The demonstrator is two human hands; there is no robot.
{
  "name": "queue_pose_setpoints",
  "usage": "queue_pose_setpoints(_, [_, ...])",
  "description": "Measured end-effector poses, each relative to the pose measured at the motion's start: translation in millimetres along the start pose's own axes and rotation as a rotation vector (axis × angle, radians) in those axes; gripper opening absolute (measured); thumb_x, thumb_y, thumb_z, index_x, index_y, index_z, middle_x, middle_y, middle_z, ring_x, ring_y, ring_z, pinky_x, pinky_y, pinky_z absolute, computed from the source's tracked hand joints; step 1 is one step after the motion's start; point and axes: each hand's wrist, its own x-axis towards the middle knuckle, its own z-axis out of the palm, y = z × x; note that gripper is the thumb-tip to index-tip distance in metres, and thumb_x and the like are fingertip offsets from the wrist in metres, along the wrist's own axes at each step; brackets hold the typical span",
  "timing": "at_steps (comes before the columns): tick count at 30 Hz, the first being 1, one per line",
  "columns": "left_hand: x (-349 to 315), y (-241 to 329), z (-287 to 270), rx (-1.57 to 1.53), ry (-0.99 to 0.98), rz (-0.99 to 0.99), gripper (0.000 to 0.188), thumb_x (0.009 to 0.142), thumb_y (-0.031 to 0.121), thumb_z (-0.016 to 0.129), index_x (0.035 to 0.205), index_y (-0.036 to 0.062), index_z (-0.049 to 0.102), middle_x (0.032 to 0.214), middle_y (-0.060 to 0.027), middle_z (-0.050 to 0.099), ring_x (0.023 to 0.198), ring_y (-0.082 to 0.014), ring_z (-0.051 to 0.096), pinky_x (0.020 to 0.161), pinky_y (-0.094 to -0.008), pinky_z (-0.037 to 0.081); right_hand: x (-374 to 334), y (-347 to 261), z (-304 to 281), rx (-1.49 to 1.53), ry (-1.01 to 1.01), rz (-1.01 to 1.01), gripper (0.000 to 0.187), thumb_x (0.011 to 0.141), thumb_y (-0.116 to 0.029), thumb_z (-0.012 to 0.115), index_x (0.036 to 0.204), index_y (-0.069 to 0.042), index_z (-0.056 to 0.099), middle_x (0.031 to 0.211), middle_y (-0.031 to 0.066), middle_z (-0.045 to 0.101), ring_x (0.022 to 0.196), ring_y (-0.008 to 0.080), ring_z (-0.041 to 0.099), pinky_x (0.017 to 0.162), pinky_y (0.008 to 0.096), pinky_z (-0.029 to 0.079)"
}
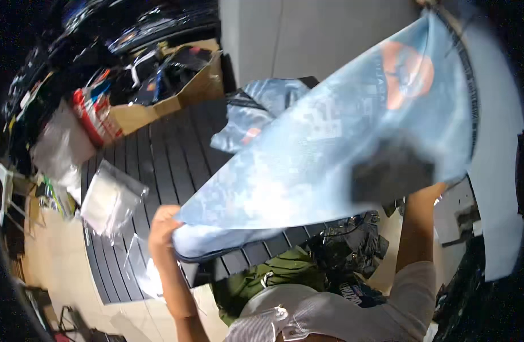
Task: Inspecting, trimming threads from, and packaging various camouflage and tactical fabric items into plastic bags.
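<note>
A light blue printed garment point(307, 154) with an orange-pink mark and a dark, blurred patch is stretched taut across the view. Its far right edge carries a dark lettered band. At the lower left corner, the fingers of my left hand point(162, 224) are closed on the cloth, with pale inner fabric and a dark trim hanging beneath. My right forearm point(417, 231) rises behind the garment, which covers most of that hand. A little skin shows by the band's top end, where the cloth is pulled up. A similar blue garment point(259, 108) lies crumpled on the table behind.
Dark slats form the table point(159, 171). On it stand an open cardboard box point(153, 111) full of dark items and a clear plastic bag point(111, 196) with something pale inside. Black plastic packets point(359, 242) are heaped near my body. A grey wall point(307, 40) rises behind.
</note>
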Motion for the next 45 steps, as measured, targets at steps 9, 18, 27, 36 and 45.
queue_pose_setpoints(9, [-6.4, -48.2, -71.3, 0.665, 0.258, -0.202, 0.028, 0.082, 0.016, 0.063, 0.104, -0.0014, 0.057, 0.076, -0.0012, 0.058, 0.066, -0.0073, 0.052, 0.058, -0.0215, 0.041, -171.5, 108.3, 96.5, -0.164, -0.682, 0.504, 0.054, 0.074, -0.039, 0.068, 0.113, -0.004, 0.054, 0.104, 0.0163, 0.059, 0.096, 0.0269, 0.058, 0.078, 0.0337, 0.047])
queue_pose_setpoints(18, [-38.8, -84.5, -69.9, 0.981, 0.585, -0.044, 0.039, 0.073, 0.016, 0.072, 0.107, 0.0018, 0.058, 0.084, -0.0075, 0.058, 0.074, -0.0160, 0.055, 0.068, -0.0288, 0.045, -192.0, 125.2, 183.5, -0.290, -0.909, 0.278, 0.061, 0.066, -0.017, 0.068, 0.121, 0.002, 0.048, 0.119, 0.0205, 0.053, 0.113, 0.0297, 0.049, 0.097, 0.0338, 0.036])
queue_pose_setpoints(27, [-28.4, -87.6, -29.1, 1.333, 0.626, 0.120, 0.036, 0.072, 0.012, 0.069, 0.107, 0.0093, 0.060, 0.110, -0.0098, 0.054, 0.099, -0.0299, 0.046, 0.087, -0.0366, 0.039, -137.1, 143.1, 133.3, -0.743, -0.329, 0.024, 0.051, 0.071, -0.025, 0.069, 0.114, 0.000, 0.053, 0.109, 0.0203, 0.057, 0.100, 0.0311, 0.054, 0.088, 0.0371, 0.042])
queue_pose_setpoints(36, [-20.2, -89.0, -26.5, 1.067, 0.850, 0.219, 0.016, 0.084, 0.011, 0.057, 0.095, 0.0011, 0.062, 0.095, -0.0109, 0.060, 0.089, -0.0260, 0.053, 0.077, -0.0321, 0.041, -323.7, 21.4, 165.8, 0.040, -1.075, -0.086, 0.042, 0.074, -0.023, 0.068, 0.109, -0.003, 0.057, 0.123, 0.0136, 0.049, 0.117, 0.0269, 0.043, 0.097, 0.0378, 0.034])
queue_pose_setpoints(45, [-63.8, -7.8, -41.2, -0.155, 0.801, 0.421, 0.022, 0.085, 0.009, 0.056, 0.103, -0.0028, 0.056, 0.089, -0.0070, 0.061, 0.081, -0.0118, 0.059, 0.071, -0.0217, 0.047, -254.4, 34.1, 72.8, 0.747, -0.265, 0.705, 0.016, 0.084, -0.005, 0.053, 0.098, 0.002, 0.059, 0.092, 0.0061, 0.062, 0.085, 0.0115, 0.058, 0.075, 0.0231, 0.045])
